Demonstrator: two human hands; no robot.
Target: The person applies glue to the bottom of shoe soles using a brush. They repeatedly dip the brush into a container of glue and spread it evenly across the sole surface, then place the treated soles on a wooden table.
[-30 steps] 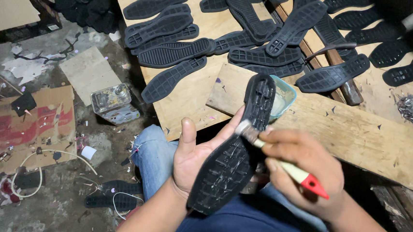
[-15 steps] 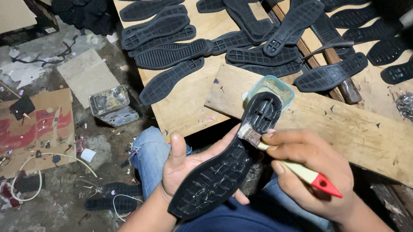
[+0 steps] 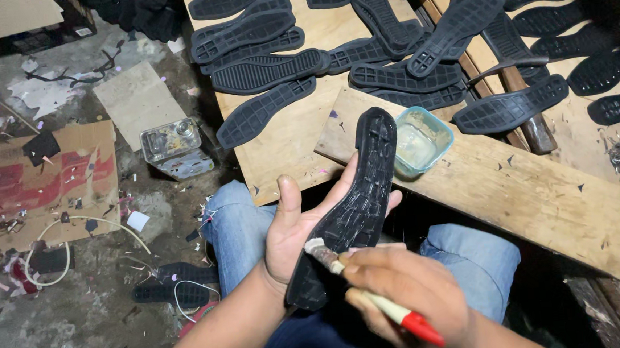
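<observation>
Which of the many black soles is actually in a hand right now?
The sole lying along the left hand, over the lap, with the right hand putting a brush to it. All the other soles lie flat on the boards.

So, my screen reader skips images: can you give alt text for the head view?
A left hand holds a black shoe sole while the right hand brushes it with a small brush. Beyond lie a tub on a plank and more soles.

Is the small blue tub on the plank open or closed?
Open: the tub has no lid, and pale contents show inside.
</observation>
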